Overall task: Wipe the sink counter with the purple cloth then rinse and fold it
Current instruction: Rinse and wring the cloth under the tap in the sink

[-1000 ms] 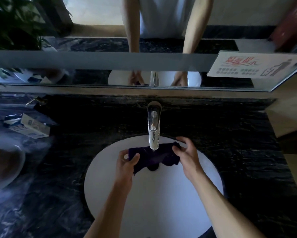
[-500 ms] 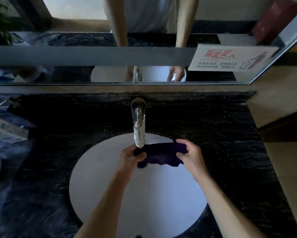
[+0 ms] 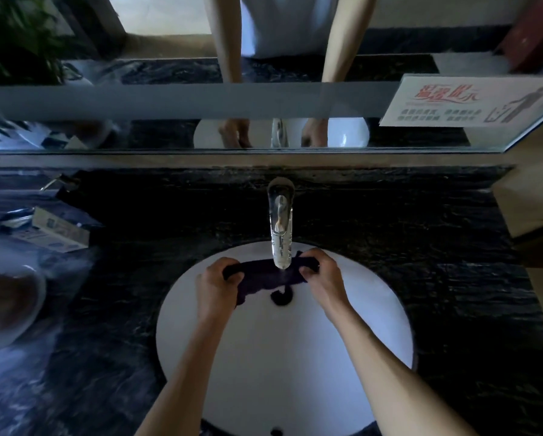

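Note:
The purple cloth [image 3: 260, 276] is stretched between my two hands over the white sink basin [image 3: 358, 357], right under the spout of the chrome faucet [image 3: 280, 225]. My left hand [image 3: 216, 286] grips the cloth's left end, and my right hand [image 3: 322, 276] pinches its right end. The cloth's lower left part hangs down in a fold. The dark drain [image 3: 281, 296] shows just below the cloth. Black marble counter [image 3: 436, 278] surrounds the basin.
A small box [image 3: 61, 231] lies on the counter at the left, with a round bowl [image 3: 9, 309] nearer the left edge. A mirror [image 3: 169, 99] runs along the back, with a paper sign [image 3: 465, 102] at its right. A plant [image 3: 15, 36] stands back left.
The cloth has shifted back under the spout's tip after sitting to its right. My view has swung to the left, so the box and bowl have come back into sight.

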### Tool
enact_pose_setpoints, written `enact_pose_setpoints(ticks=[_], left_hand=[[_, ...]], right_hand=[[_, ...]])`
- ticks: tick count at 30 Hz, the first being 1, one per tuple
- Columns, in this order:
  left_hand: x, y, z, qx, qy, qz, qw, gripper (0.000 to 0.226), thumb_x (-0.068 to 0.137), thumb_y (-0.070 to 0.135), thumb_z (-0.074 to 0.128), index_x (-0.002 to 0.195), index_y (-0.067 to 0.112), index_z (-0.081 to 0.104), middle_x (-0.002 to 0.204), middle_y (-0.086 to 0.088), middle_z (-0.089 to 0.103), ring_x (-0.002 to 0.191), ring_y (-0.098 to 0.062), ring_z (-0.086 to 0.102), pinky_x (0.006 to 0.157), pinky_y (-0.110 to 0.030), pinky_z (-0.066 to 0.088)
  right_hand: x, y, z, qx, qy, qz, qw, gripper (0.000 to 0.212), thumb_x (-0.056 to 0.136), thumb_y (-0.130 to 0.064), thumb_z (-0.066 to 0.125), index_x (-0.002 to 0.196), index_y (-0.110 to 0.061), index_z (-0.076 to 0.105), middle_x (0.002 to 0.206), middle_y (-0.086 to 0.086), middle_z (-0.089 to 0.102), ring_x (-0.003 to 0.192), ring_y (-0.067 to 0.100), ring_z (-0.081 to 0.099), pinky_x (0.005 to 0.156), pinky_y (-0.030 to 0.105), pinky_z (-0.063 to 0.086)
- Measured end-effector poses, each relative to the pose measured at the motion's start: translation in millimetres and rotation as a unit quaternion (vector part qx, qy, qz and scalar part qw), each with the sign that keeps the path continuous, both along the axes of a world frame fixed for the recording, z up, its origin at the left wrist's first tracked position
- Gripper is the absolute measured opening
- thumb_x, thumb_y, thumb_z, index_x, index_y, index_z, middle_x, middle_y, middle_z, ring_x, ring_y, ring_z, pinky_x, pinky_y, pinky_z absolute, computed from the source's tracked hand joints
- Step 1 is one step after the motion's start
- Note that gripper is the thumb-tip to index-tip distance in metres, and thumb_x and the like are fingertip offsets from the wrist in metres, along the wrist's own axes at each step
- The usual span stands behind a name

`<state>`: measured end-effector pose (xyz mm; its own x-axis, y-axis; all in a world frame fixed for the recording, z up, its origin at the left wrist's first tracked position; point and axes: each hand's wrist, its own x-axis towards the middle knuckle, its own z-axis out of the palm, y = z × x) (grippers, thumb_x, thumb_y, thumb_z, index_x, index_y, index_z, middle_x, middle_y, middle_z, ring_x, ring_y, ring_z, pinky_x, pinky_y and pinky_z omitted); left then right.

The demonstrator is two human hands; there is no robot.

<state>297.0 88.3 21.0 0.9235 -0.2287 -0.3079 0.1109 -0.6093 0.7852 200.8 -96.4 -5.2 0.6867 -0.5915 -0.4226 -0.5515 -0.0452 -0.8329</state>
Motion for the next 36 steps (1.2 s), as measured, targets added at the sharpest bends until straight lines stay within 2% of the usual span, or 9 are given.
enact_pose_setpoints(ticks=[4,7,10,15,19,22,27,29,36], left_hand=[[6.5,24.4,-9.5,-0.001,-0.002,0.025,1.0,0.006,0.081,0.021,0.071,0.082,0.026,0.07,0.092,-0.017,0.068,0.069,-0.021,0.062,0.066,-0.034,0.051],[7.6,31.3,-4.7,-0.056,0.055,0.031,0.996,0.007,0.09,0.02,0.068,0.092,0.013,0.069,0.084,-0.021,0.07,0.062,-0.016,0.064,0.056,-0.025,0.048],[2.4,27.0,-4.0,-0.116,0.109,0.063,0.985,0.017,0.099,0.016,0.06,0.097,0.0,0.063,0.069,-0.02,0.067,0.048,-0.021,0.062,0.044,-0.029,0.045],[-5.6,-0.8,-14.9,-0.187,0.202,0.148,0.95,0.018,0.1,0.023,0.061,0.105,0.007,0.068,0.096,-0.02,0.073,0.084,-0.036,0.072,0.058,-0.035,0.054],[-15.5,-28.5,-17.6,-0.241,0.296,0.161,0.91,0.024,0.101,0.019,0.058,0.112,0.0,0.066,0.1,-0.027,0.071,0.071,-0.037,0.07,0.045,-0.033,0.051],[-23.5,-44.7,-18.1,-0.268,0.353,0.163,0.881,0.025,0.098,0.012,0.061,0.114,-0.005,0.067,0.1,-0.028,0.072,0.069,-0.033,0.071,0.048,-0.033,0.052],[-36.1,-62.4,-28.3,-0.285,0.418,0.161,0.847,0.031,0.095,0.01,0.063,0.125,0.0,0.063,0.118,-0.027,0.07,0.105,-0.042,0.068,0.089,-0.056,0.055],[-39.5,-65.2,-30.6,-0.297,0.423,0.168,0.839,0.026,0.099,0.012,0.057,0.123,0.005,0.064,0.12,-0.024,0.07,0.111,-0.042,0.066,0.095,-0.059,0.053],[-35.9,-58.9,-26.9,-0.286,0.309,0.184,0.888,0.02,0.105,0.014,0.047,0.113,0.007,0.063,0.109,-0.023,0.071,0.096,-0.042,0.07,0.063,-0.044,0.058]], right_hand=[[17.9,7.9,2.3,0.07,-0.034,-0.007,0.997,0.014,0.09,0.004,0.063,0.095,-0.007,0.068,0.085,-0.001,0.067,0.075,0.009,0.063,0.07,0.021,0.049],[22.3,7.9,4.0,0.167,-0.046,-0.03,0.984,0.017,0.095,0.001,0.06,0.103,-0.012,0.067,0.083,-0.001,0.07,0.072,0.005,0.065,0.065,0.014,0.048],[22.2,7.2,1.9,0.179,-0.047,-0.051,0.981,0.007,0.1,-0.009,0.059,0.103,-0.013,0.065,0.088,-0.002,0.071,0.079,0.009,0.065,0.069,0.02,0.047],[8.3,-2.4,-4.7,0.217,-0.036,-0.121,0.968,0.021,0.099,-0.034,0.064,0.109,-0.015,0.066,0.114,0.013,0.072,0.107,0.029,0.07,0.089,0.045,0.056],[-11.4,-19.3,-2.9,0.275,-0.043,-0.197,0.94,0.028,0.098,-0.033,0.066,0.111,-0.007,0.07,0.11,0.017,0.076,0.1,0.036,0.074,0.07,0.04,0.06],[-31.2,-30.7,4.6,0.351,-0.071,-0.229,0.905,0.04,0.094,-0.033,0.072,0.117,-0.001,0.07,0.113,0.019,0.076,0.104,0.036,0.073,0.076,0.04,0.06],[-53.4,-39.8,13.8,0.413,-0.095,-0.231,0.876,0.034,0.091,-0.008,0.07,0.121,0.007,0.065,0.118,0.025,0.072,0.097,0.034,0.074,0.073,0.039,0.062],[-55.7,-39.7,13.9,0.418,-0.111,-0.242,0.869,0.027,0.094,-0.008,0.066,0.119,0.003,0.067,0.119,0.025,0.072,0.096,0.033,0.075,0.073,0.039,0.062],[-34.5,-13.0,-3.6,0.397,-0.093,-0.26,0.875,0.029,0.103,-0.017,0.055,0.132,-0.013,0.06,0.123,0.017,0.073,0.111,0.038,0.07,0.08,0.05,0.061]])
